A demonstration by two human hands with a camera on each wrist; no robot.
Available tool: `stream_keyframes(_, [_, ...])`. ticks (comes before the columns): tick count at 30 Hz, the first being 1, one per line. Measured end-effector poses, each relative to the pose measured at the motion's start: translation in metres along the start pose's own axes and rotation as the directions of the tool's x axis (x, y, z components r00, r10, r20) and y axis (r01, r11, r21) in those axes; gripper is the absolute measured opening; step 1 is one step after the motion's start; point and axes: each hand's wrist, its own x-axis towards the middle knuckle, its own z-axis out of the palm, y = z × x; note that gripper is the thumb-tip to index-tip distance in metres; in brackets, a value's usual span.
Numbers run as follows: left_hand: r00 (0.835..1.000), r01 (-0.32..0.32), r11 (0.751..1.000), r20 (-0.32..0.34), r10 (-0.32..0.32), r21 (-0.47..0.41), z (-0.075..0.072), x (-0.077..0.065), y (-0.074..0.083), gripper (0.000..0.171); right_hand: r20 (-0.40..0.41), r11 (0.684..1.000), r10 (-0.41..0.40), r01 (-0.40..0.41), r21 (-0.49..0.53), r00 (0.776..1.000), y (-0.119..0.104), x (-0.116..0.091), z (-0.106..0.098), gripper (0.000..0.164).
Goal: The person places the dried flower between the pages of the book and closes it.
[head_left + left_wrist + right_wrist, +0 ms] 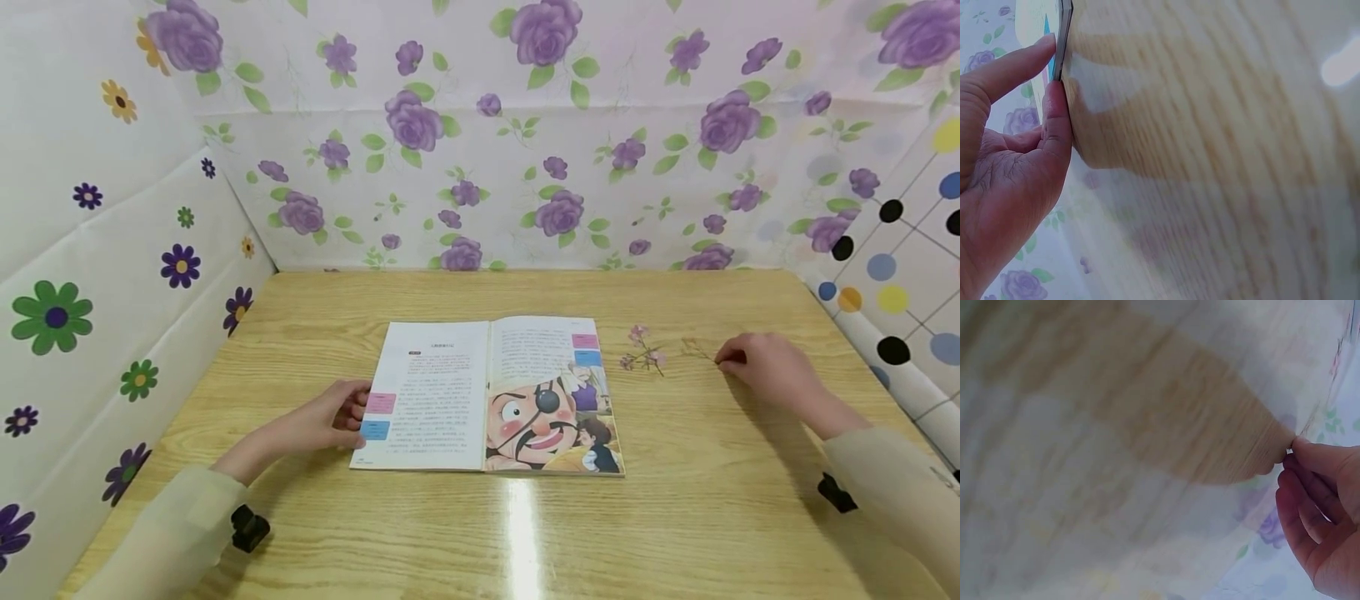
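An open book [442, 392] lies flat, its right page showing a cartoon face with an eye patch. At its left edge, my left hand [335, 417] grips the side; in the left wrist view the thumb [1038, 53] is on the page edge and the curled fingers are against the side. My right hand [772, 379] pinches the stem of a small yellowish dried flower sprig [692, 347] between thumb and finger, low at the table. Between book and sprig lies a pink dried flower sprig [645, 354]. The right wrist view shows the pinching fingertips, the stem barely visible.
The wood-grain table [375, 533] reflects light near its front. Behind it hangs a purple-rose cloth [465, 200]. Flower-print cloth [112, 250] walls the left side, and dotted cloth [918, 258] the right. Black wrist devices are strapped below both sleeves.
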Motion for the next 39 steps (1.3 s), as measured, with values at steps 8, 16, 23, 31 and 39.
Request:
stream_keyframes(8, [1.000, -0.010, 1.000, 0.005, 0.010, -0.004, 0.000, -0.001, 0.001, 0.080, 0.041, 0.999, -0.028, 0.029, -0.020, 0.999, -0.001, 0.005, -0.003, 0.008])
stream_keyframes(16, [1.000, -0.002, 1.000, 0.008, 0.002, -0.007, 0.000, -0.002, 0.000, 0.080, 0.045, 0.995, -0.088, 0.090, -0.042, 0.995, 0.000, 0.008, -0.001, 0.008])
stream_keyframes(23, [1.000, 0.012, 1.000, -0.001, -0.012, 0.003, 0.000, -0.003, 0.001, 0.081, 0.087, 0.993, -0.114, 0.117, -0.031, 0.990, 0.004, 0.013, -0.003, 0.009])
stream_keyframes(31, [1.000, -0.008, 1.000, -0.004, 0.008, 0.000, 0.000, -0.002, 0.000, 0.081, 0.145, 0.993, -0.095, 0.103, -0.048, 0.985, 0.007, 0.017, -0.007, 0.004])
stream_keyframes(39, [1.000, -0.008, 1.000, -0.002, 0.008, 0.004, 0.000, -0.001, -0.001, 0.081, 0.138, 0.982, -0.162, 0.173, -0.074, 0.977, 0.008, 0.017, -0.007, 0.005])
